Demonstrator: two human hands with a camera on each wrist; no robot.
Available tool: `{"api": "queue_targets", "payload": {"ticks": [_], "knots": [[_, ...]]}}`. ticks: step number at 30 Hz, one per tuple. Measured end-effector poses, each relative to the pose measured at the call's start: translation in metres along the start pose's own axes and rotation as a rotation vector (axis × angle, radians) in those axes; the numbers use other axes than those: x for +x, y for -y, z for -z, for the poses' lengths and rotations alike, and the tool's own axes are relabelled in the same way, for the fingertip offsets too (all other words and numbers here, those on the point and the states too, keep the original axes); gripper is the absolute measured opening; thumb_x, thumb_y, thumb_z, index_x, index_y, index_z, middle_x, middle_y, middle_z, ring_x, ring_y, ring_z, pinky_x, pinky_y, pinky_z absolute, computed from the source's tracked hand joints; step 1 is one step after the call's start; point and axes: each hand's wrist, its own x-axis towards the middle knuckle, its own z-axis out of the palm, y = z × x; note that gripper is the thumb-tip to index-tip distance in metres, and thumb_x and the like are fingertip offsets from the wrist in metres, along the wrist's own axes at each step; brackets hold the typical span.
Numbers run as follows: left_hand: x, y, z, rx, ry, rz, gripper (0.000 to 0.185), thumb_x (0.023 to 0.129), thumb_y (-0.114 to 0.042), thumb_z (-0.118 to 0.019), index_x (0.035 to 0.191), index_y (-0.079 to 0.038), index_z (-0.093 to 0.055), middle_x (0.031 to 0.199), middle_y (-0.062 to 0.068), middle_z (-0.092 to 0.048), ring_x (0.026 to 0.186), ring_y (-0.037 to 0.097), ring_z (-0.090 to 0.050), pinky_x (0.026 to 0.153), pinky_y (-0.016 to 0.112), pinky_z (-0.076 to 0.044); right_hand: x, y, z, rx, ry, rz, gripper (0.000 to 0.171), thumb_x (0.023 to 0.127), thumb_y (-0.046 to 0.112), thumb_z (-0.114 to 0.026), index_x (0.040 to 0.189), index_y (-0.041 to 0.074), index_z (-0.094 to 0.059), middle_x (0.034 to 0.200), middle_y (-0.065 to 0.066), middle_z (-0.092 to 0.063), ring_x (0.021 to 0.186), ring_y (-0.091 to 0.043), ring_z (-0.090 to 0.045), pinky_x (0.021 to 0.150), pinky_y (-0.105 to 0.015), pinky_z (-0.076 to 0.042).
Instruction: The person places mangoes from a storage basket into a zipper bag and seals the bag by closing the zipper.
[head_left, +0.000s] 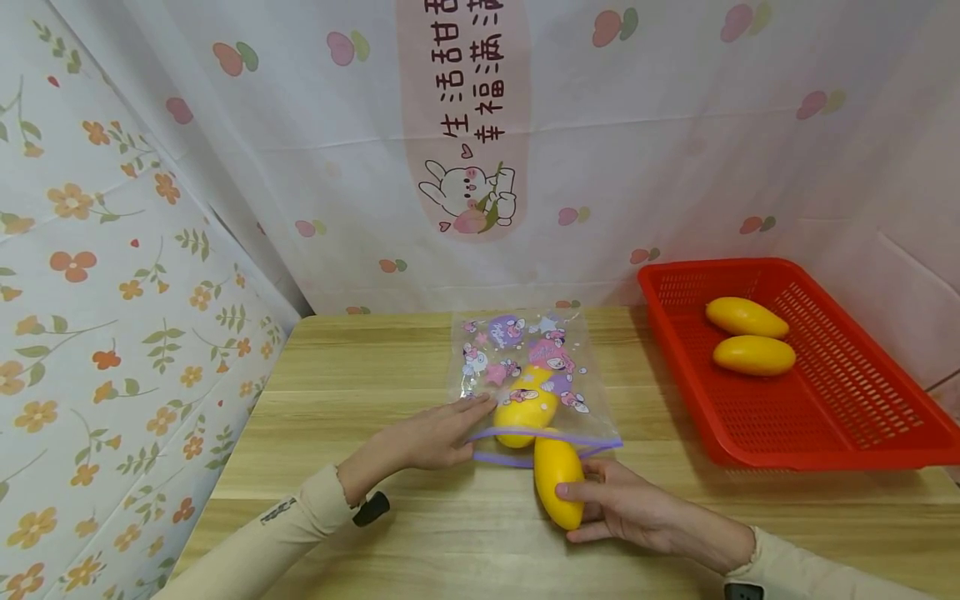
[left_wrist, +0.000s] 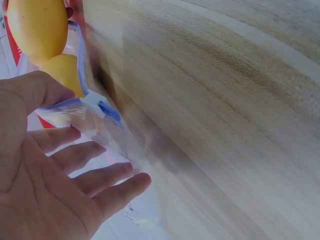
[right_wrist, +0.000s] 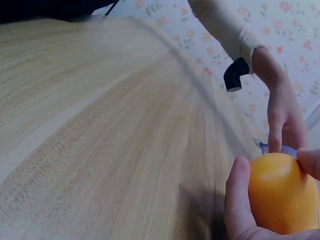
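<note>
A clear zip bag (head_left: 525,367) printed with cartoon figures lies on the wooden table (head_left: 360,375), its purple zip edge (head_left: 540,440) facing me. One yellow mango (head_left: 527,405) is inside it. My right hand (head_left: 626,508) grips a second yellow mango (head_left: 557,479) whose far end sits in the bag's mouth; the right wrist view shows this mango (right_wrist: 277,192) between thumb and fingers. My left hand (head_left: 442,433) lies flat with straight fingers on the bag's left edge. The left wrist view shows the left hand (left_wrist: 60,170) by the white zip slider (left_wrist: 97,106).
A red plastic basket (head_left: 862,417) stands at the right of the table with two more mangoes (head_left: 750,337) in it. Patterned cloth hangs behind and to the left. Bare wood stretches in front of the bag and to its left.
</note>
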Motion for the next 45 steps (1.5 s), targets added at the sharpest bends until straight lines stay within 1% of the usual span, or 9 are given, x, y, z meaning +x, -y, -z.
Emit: {"api": "queue_targets", "payload": {"ticks": [2, 4, 8, 12, 16, 27, 32, 39, 45], "knots": [[-0.0001, -0.0001, 0.0003, -0.001, -0.001, 0.002, 0.070, 0.100, -0.017, -0.061, 0.158, 0.002, -0.028, 0.161, 0.021, -0.030, 0.147, 0.035, -0.029, 0.116, 0.045, -0.028, -0.0002, -0.0009, -0.0001, -0.002, 0.004, 0.005, 0.080, 0.098, 0.011, -0.067, 0.147, -0.014, -0.009, 0.120, -0.024, -0.058, 0.102, -0.032, -0.065, 0.088, -0.053, -0.056], [-0.0001, -0.0005, 0.0007, 0.001, -0.007, -0.003, 0.069, 0.099, -0.016, -0.061, 0.157, 0.002, -0.029, 0.160, 0.022, -0.031, 0.147, 0.035, -0.030, 0.116, 0.045, -0.029, -0.0002, -0.0014, 0.0002, -0.003, 0.012, 0.008, 0.078, 0.097, 0.009, -0.067, 0.147, -0.014, -0.011, 0.120, -0.024, -0.058, 0.102, -0.032, -0.065, 0.089, -0.053, -0.055], [-0.0003, -0.0013, 0.0014, 0.007, -0.026, -0.024, 0.068, 0.099, -0.015, -0.062, 0.156, 0.005, -0.030, 0.158, 0.024, -0.034, 0.145, 0.036, -0.033, 0.115, 0.046, -0.030, -0.0003, -0.0016, 0.0014, -0.003, 0.042, 0.014, 0.067, 0.098, 0.008, -0.065, 0.145, -0.015, -0.022, 0.118, -0.023, -0.060, 0.102, -0.030, -0.065, 0.091, -0.051, -0.055], [-0.0006, -0.0019, 0.0020, 0.011, -0.039, -0.034, 0.067, 0.098, -0.013, -0.062, 0.154, 0.007, -0.032, 0.157, 0.025, -0.036, 0.144, 0.037, -0.035, 0.115, 0.047, -0.031, -0.0007, -0.0021, 0.0022, -0.006, 0.067, 0.020, 0.053, 0.100, 0.009, -0.064, 0.139, -0.014, -0.037, 0.116, -0.020, -0.061, 0.101, -0.029, -0.065, 0.091, -0.050, -0.055], [-0.0009, -0.0023, 0.0019, 0.015, -0.041, -0.034, 0.067, 0.098, -0.012, -0.062, 0.154, 0.007, -0.032, 0.156, 0.025, -0.036, 0.143, 0.038, -0.036, 0.114, 0.047, -0.032, -0.0017, -0.0033, 0.0023, -0.007, 0.082, 0.030, 0.045, 0.100, 0.010, -0.063, 0.134, -0.014, -0.044, 0.114, -0.020, -0.062, 0.101, -0.028, -0.065, 0.092, -0.049, -0.055], [-0.0013, -0.0033, 0.0015, 0.004, -0.032, -0.021, 0.068, 0.099, -0.013, -0.062, 0.156, 0.005, -0.030, 0.159, 0.023, -0.033, 0.145, 0.037, -0.033, 0.115, 0.048, -0.030, -0.0046, -0.0021, 0.0008, -0.008, 0.102, 0.032, 0.048, 0.103, 0.012, -0.060, 0.138, -0.015, -0.042, 0.116, -0.019, -0.061, 0.103, -0.026, -0.064, 0.093, -0.046, -0.055], [-0.0012, -0.0024, 0.0004, 0.004, -0.034, -0.029, 0.067, 0.099, -0.014, -0.061, 0.156, 0.005, -0.030, 0.159, 0.023, -0.033, 0.145, 0.037, -0.032, 0.116, 0.047, -0.029, -0.0055, -0.0006, -0.0004, 0.003, 0.097, 0.035, 0.050, 0.103, 0.014, -0.060, 0.138, -0.016, -0.041, 0.117, -0.020, -0.061, 0.104, -0.026, -0.064, 0.094, -0.044, -0.054], [-0.0028, -0.0028, 0.0009, 0.004, -0.048, -0.031, 0.068, 0.099, -0.013, -0.062, 0.156, 0.005, -0.030, 0.159, 0.022, -0.033, 0.145, 0.036, -0.033, 0.115, 0.046, -0.030, -0.0042, 0.0026, -0.0010, 0.021, 0.088, 0.029, 0.049, 0.105, 0.020, -0.058, 0.136, -0.016, -0.043, 0.116, -0.027, -0.064, 0.104, -0.031, -0.068, 0.094, -0.039, -0.054], [-0.0032, -0.0035, 0.0020, 0.008, -0.043, -0.024, 0.068, 0.099, -0.015, -0.062, 0.156, 0.004, -0.030, 0.160, 0.021, -0.032, 0.146, 0.035, -0.032, 0.116, 0.045, -0.029, -0.0027, 0.0030, -0.0015, 0.015, 0.082, 0.033, 0.048, 0.105, 0.020, -0.059, 0.134, -0.015, -0.045, 0.114, -0.028, -0.065, 0.101, -0.030, -0.069, 0.091, -0.037, -0.056]]}}
